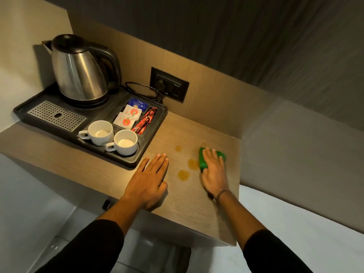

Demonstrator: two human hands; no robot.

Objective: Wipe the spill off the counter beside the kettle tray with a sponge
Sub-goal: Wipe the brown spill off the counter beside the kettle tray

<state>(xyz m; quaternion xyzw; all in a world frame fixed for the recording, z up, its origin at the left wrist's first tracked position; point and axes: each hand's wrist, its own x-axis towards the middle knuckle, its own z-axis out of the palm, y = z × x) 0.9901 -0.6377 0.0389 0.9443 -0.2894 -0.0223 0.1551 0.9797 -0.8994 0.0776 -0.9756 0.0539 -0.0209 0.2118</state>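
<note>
A green sponge lies on the wooden counter, pressed flat under my right hand. Brownish spill spots sit just left of the sponge, between my two hands; the nearest spot touches the sponge's left edge. My left hand rests palm down on the counter with fingers together, holding nothing, just in front of the black kettle tray. The tray stands at the left with a steel kettle on it.
The tray holds two white cups, sachets and a metal drip grate. A wall socket with the kettle cord sits behind. The counter ends at a front edge near my wrists and at a right edge beside white bedding.
</note>
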